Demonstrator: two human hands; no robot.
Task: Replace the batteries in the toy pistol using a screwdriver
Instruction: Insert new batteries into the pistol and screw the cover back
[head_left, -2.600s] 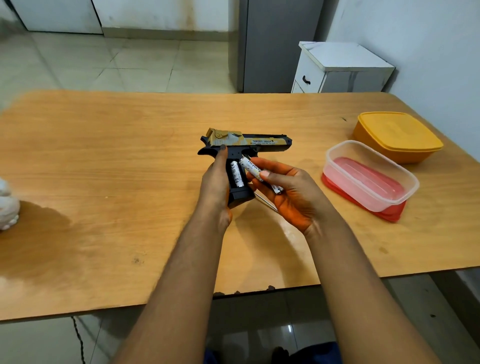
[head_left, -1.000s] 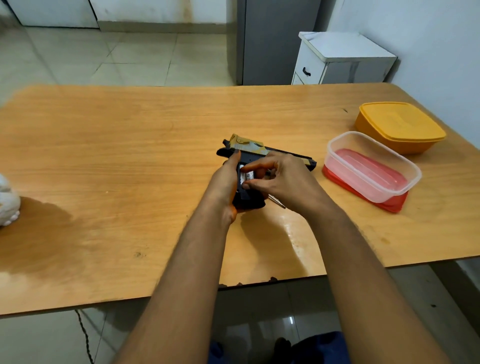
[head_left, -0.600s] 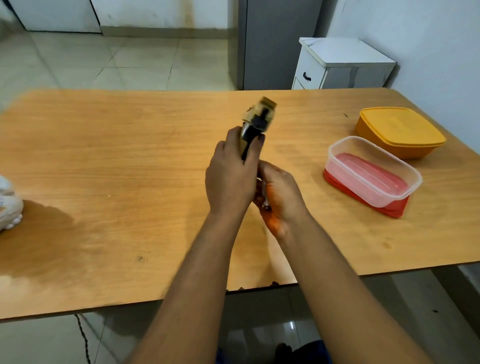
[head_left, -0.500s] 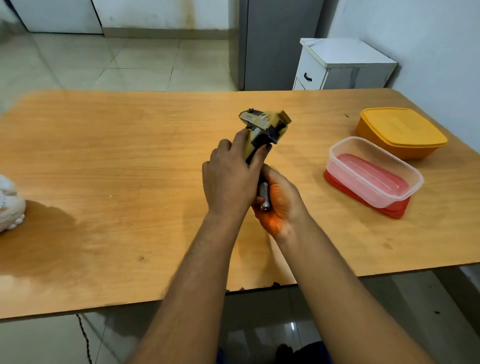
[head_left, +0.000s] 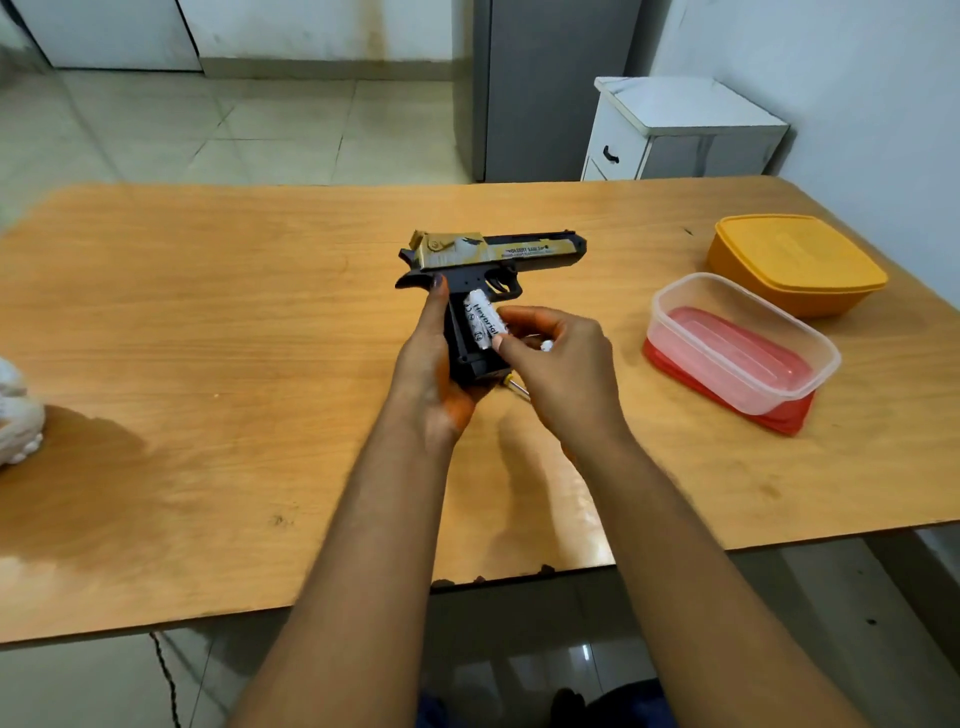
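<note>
Head view: the left hand (head_left: 431, 364) wraps its grip round the black handle of the toy pistol (head_left: 488, 260), holding it above the wooden bench (head_left: 208, 338) with the gold slide pointing right. The right hand (head_left: 561, 358) pinches a white battery (head_left: 482, 325) at the open handle compartment. A screwdriver tip (head_left: 517, 387) shows beneath the hands. To the right lie a clear container (head_left: 743, 343) and an orange lidded box (head_left: 795, 262).
</note>
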